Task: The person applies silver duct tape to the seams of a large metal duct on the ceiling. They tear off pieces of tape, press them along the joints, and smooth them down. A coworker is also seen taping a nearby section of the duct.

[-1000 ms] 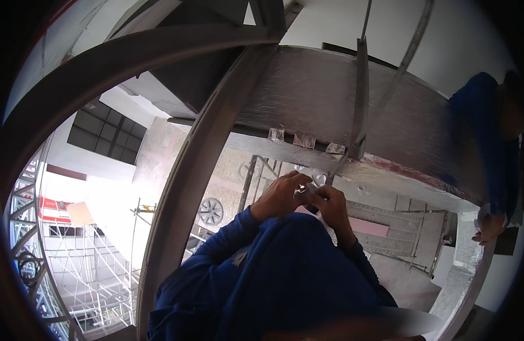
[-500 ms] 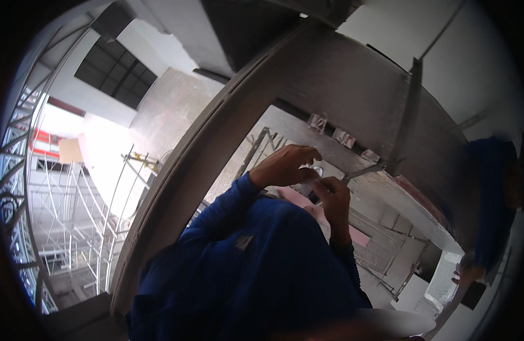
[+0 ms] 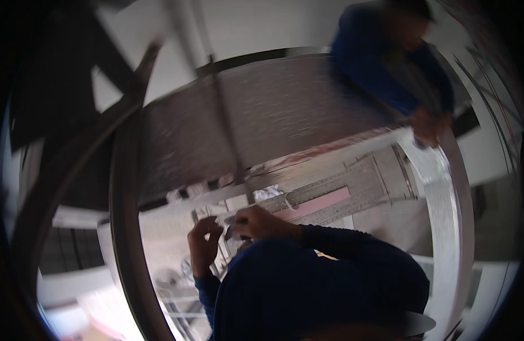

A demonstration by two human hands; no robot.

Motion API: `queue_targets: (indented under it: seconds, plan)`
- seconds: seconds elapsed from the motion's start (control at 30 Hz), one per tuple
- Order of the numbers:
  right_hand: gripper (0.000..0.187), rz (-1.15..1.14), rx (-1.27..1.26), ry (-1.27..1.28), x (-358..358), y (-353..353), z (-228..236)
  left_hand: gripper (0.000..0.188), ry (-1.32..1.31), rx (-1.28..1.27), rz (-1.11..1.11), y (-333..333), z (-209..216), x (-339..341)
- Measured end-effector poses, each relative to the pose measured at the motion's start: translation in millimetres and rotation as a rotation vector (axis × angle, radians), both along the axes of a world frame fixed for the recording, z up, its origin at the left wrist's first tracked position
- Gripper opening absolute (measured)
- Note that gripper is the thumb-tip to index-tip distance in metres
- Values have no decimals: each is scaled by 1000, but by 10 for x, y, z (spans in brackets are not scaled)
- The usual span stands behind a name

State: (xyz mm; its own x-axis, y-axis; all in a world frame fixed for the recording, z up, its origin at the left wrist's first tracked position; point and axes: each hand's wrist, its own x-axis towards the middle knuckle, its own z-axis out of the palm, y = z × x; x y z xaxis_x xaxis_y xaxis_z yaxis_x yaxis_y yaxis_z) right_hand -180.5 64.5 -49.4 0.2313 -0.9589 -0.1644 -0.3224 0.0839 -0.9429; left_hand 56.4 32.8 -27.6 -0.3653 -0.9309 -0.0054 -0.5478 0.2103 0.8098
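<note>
My left hand [image 3: 204, 247] is raised with curled fingers beside a thin metal rod [image 3: 218, 256]; the blur hides whether it grips anything. My right hand [image 3: 261, 223] is closed around a small grey metal piece [image 3: 232, 220] at the flange [image 3: 307, 196] under a large silver sheet-metal duct [image 3: 273, 119]. Both of my sleeves are dark blue [image 3: 307, 278]. The two hands are a short gap apart.
Another person in a blue top [image 3: 387, 57] stands at the upper right, one hand [image 3: 428, 126] on the duct's edge. A thin hanger rod [image 3: 222, 125] runs down across the duct. A curved metal beam [image 3: 123, 227] rises at left. Scaffolding shows faintly below.
The view has swung sharply, so the duct now fills the middle and the other person sits at the upper right. My hands, joined together before, are now slightly apart.
</note>
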Motion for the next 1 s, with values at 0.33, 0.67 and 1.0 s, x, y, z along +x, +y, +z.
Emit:
queue_targets:
  seconds: [0.33, 0.67, 1.0]
  plan:
    - [34, -54, -50, -53, -213, 102, -74, 29, 130, 76, 97, 60, -5, -180]
    - [31, -13, -79, -58, -397, 195, -14, 48, 845, 196, 150, 22, -32, -100]
    - [32, 72, 37, -167, -428, 240, -277, 90, 1522, 330, -87, 283, 141, 14]
